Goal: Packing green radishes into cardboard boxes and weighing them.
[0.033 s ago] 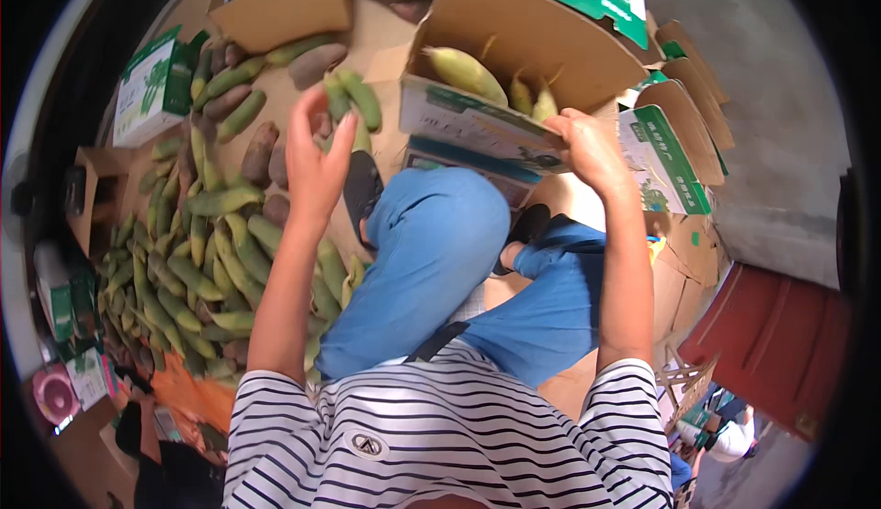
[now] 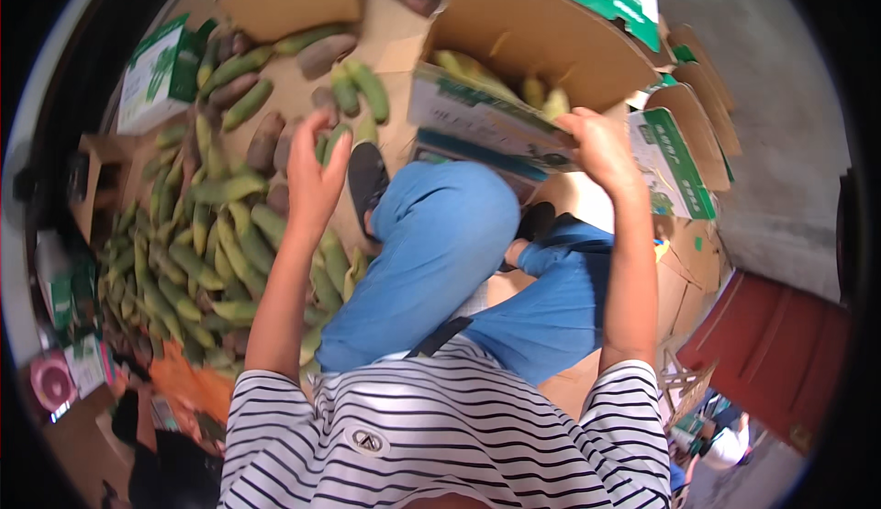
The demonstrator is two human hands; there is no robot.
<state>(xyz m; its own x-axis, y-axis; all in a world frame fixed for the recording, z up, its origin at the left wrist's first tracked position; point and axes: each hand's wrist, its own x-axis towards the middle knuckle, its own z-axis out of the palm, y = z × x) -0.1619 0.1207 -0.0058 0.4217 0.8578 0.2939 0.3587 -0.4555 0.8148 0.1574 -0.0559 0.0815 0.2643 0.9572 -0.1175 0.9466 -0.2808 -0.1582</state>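
Note:
My left hand [image 2: 315, 165] is raised over the near-floor pile with thumb and fingers spread, holding nothing. Just past its fingers lie long green radish-like vegetables [image 2: 372, 91] and brownish-purple ones [image 2: 327, 53]. My right hand [image 2: 601, 151] grips the upper edge of an open cardboard box [image 2: 496, 116], at its near right corner. Inside that box are several pale yellow-green vegetables of the same long shape [image 2: 556, 103], partly hidden by the front wall. A large heap of green vegetables [image 2: 197, 270] spreads to the left of my legs.
Another cardboard box [image 2: 298, 6] stands at the far left, near a white-and-green carton [image 2: 158, 78]. More open cartons [image 2: 668, 165] stand to the right. An orange sheet [image 2: 188, 380] lies by the heap. Other people [image 2: 170, 458] are at the lower left and lower right.
The whole view has shifted slightly, with the box a little further right and blurred. My left hand stays spread, a bit lower; my right hand keeps its hold on the box edge.

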